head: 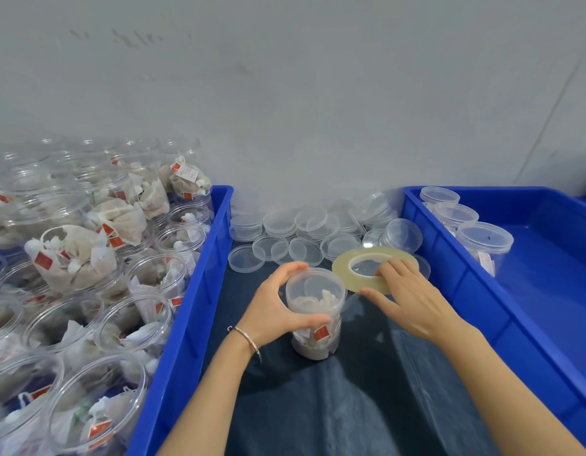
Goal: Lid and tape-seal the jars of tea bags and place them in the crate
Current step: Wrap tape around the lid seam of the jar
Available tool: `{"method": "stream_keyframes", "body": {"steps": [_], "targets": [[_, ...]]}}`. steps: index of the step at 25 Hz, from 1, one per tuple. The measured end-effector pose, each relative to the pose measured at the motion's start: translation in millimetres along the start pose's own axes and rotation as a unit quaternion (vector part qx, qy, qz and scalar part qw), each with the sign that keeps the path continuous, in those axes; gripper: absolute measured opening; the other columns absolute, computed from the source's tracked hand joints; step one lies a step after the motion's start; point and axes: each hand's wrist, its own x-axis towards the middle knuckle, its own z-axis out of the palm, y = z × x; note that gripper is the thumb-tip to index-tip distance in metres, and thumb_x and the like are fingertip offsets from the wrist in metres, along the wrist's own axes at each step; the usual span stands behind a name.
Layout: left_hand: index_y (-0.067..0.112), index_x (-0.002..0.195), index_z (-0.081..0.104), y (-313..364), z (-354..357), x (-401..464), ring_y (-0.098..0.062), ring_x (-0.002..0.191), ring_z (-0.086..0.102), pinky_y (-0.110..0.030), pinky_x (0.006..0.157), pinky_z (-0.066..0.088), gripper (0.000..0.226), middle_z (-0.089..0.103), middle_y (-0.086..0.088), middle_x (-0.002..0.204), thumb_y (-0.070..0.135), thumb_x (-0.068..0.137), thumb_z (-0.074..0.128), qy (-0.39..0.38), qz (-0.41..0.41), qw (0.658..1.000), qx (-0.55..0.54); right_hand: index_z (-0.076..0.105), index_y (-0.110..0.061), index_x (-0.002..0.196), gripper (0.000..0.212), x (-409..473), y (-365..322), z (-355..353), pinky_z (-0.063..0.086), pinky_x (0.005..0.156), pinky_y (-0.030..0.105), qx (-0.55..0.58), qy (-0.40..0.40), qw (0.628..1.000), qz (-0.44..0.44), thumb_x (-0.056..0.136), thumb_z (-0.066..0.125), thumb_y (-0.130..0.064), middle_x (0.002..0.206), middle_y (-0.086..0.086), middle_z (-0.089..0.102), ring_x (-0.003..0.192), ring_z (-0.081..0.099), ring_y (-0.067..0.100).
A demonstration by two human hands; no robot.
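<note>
While the left hand curls its fingers round the lidded jar on the dark surface, the right hand pinches the tape roll just right of it.

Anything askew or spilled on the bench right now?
One thing: among the loose lids by the wall, one lid stands tilted on edge against the right crate rather than flat. Nothing looks spilled. The left hand grips the lidded jar upright; the right hand holds the tape roll.
</note>
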Motion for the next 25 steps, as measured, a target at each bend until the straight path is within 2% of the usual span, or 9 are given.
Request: {"method": "stream_keyframes", "body": {"steps": [3, 5, 8, 11, 13, 15, 17, 20, 25], "targets": [[0.026, 0.135, 0.043, 3, -4, 3, 0.008, 0.114, 0.050, -0.015, 0.094, 0.044, 0.088, 0.053, 0.016, 0.129, 0.021, 0.061, 0.090, -0.033, -0.014, 0.999, 0.004, 0.051, -0.013, 0.116, 0.041, 0, 0, 0, 0.030, 0.096, 0.029, 0.005, -0.010, 1.000, -0.012, 0.097, 0.040, -0.047, 0.117, 0.000, 0.048, 0.108, 0.037, 0.016], [0.025, 0.140, 0.037, 9, -8, 9, 0.002, 0.119, 0.047, -0.018, 0.097, 0.041, 0.089, 0.047, 0.014, 0.135, 0.020, 0.066, 0.086, -0.074, -0.028, 0.996, 0.027, 0.049, -0.015, 0.125, 0.043, 2, -2, 2, 0.028, 0.102, 0.032, -0.005, -0.025, 1.000, -0.013, 0.098, 0.039, -0.046, 0.120, 0.000, 0.045, 0.115, 0.035, 0.017], [0.021, 0.145, 0.030, 22, -12, 19, -0.007, 0.129, 0.035, -0.023, 0.104, 0.033, 0.085, 0.034, 0.008, 0.144, 0.019, 0.075, 0.079, -0.146, -0.039, 0.982, 0.110, 0.050, -0.015, 0.125, 0.044, 1, -5, 7, 0.027, 0.102, 0.031, -0.014, -0.030, 0.999, -0.002, 0.098, 0.038, -0.047, 0.116, -0.001, 0.043, 0.114, 0.034, 0.016], [0.013, 0.143, 0.025, 37, -5, 30, -0.016, 0.132, 0.028, -0.025, 0.101, 0.031, 0.087, 0.025, 0.001, 0.144, 0.027, 0.073, 0.074, -0.185, -0.047, 0.956, 0.224, 0.051, -0.014, 0.123, 0.046, 1, -4, 11, 0.028, 0.100, 0.030, -0.002, -0.027, 0.999, 0.017, 0.096, 0.040, -0.049, 0.117, -0.001, 0.045, 0.114, 0.035, 0.017], [0.014, 0.144, 0.021, 43, 4, 33, -0.022, 0.134, 0.022, -0.037, 0.107, 0.031, 0.084, 0.023, -0.001, 0.144, 0.026, 0.074, 0.067, -0.191, -0.065, 0.941, 0.272, 0.051, -0.011, 0.122, 0.046, 1, -2, 10, 0.029, 0.098, 0.028, 0.022, -0.048, 0.998, 0.021, 0.095, 0.045, -0.048, 0.115, 0.000, 0.045, 0.113, 0.035, 0.018], [0.026, 0.146, 0.018, 43, 15, 32, -0.021, 0.138, 0.010, -0.054, 0.110, 0.022, 0.075, 0.017, 0.004, 0.146, 0.018, 0.081, 0.056, -0.179, -0.069, 0.934, 0.303, 0.052, -0.008, 0.119, 0.044, 0, 1, 10, 0.030, 0.095, 0.028, 0.058, -0.056, 0.996, 0.030, 0.092, 0.053, -0.043, 0.111, 0.000, 0.044, 0.113, 0.035, 0.019], [0.037, 0.143, 0.020, 40, 24, 29, -0.018, 0.139, 0.002, -0.063, 0.109, 0.012, 0.073, 0.013, 0.007, 0.146, 0.014, 0.080, 0.049, -0.161, -0.068, 0.927, 0.332, 0.052, -0.006, 0.116, 0.043, -2, 3, 9, 0.033, 0.093, 0.029, 0.071, -0.040, 0.996, 0.042, 0.091, 0.057, -0.041, 0.113, 0.003, 0.046, 0.113, 0.037, 0.020], [0.042, 0.138, 0.024, 37, 29, 30, -0.019, 0.139, 0.000, -0.069, 0.105, 0.007, 0.072, 0.014, 0.008, 0.147, 0.013, 0.077, 0.047, -0.150, -0.060, 0.926, 0.343, 0.052, -0.007, 0.114, 0.044, -1, 3, 7, 0.037, 0.092, 0.032, 0.052, -0.023, 0.997, 0.059, 0.090, 0.056, -0.045, 0.116, 0.004, 0.049, 0.113, 0.039, 0.020], [0.046, 0.136, 0.025, 34, 22, 30, -0.018, 0.140, 0.003, -0.068, 0.107, 0.009, 0.071, 0.015, 0.012, 0.148, 0.009, 0.078, 0.043, -0.151, -0.050, 0.930, 0.331, 0.050, -0.011, 0.112, 0.048, 1, -2, -3, 0.044, 0.088, 0.037, -0.034, -0.024, 0.997, 0.064, 0.090, 0.049, -0.054, 0.118, 0.002, 0.052, 0.119, 0.040, 0.019]]}}
